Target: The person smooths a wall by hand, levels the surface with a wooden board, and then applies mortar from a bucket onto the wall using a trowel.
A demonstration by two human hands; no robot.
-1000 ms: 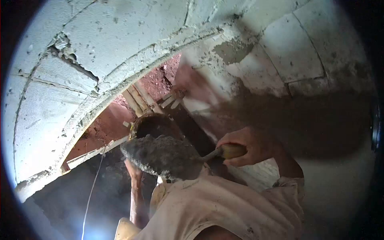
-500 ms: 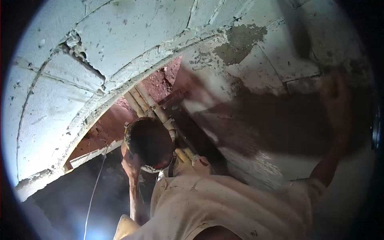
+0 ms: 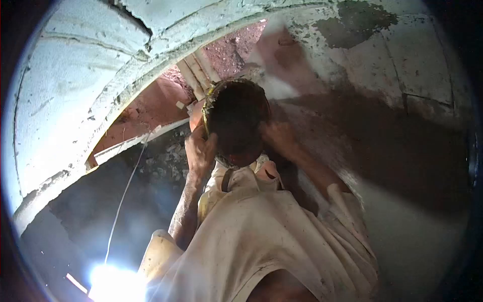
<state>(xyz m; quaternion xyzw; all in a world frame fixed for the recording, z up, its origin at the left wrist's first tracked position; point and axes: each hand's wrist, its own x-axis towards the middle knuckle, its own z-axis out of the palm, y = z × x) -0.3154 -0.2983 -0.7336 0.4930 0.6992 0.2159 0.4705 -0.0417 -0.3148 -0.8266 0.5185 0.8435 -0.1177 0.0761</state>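
A round, dark-mouthed bucket (image 3: 236,118) with a crusted rim is tilted towards me in front of my chest. My left hand (image 3: 200,151) is closed on the left side of its rim, the thumb towards the opening. At the right side of the mouth is my right hand (image 3: 279,138), its fingers curled and partly lost in shadow; I cannot make out what they hold. The bucket's inside is too dark to show its contents.
A pale, cracked curved edge (image 3: 100,90) arches across the upper left. Pipes (image 3: 193,73) run behind the bucket. A plastered wall (image 3: 417,65) with a grey patch (image 3: 354,22) stands at right. A bright lamp (image 3: 115,282) and thin cord (image 3: 123,211) are at lower left.
My right hand has come down and left from the wall at the upper right to the bucket. The view has shifted, and the lamp now shows at lower left. My left hand still grips the rim.
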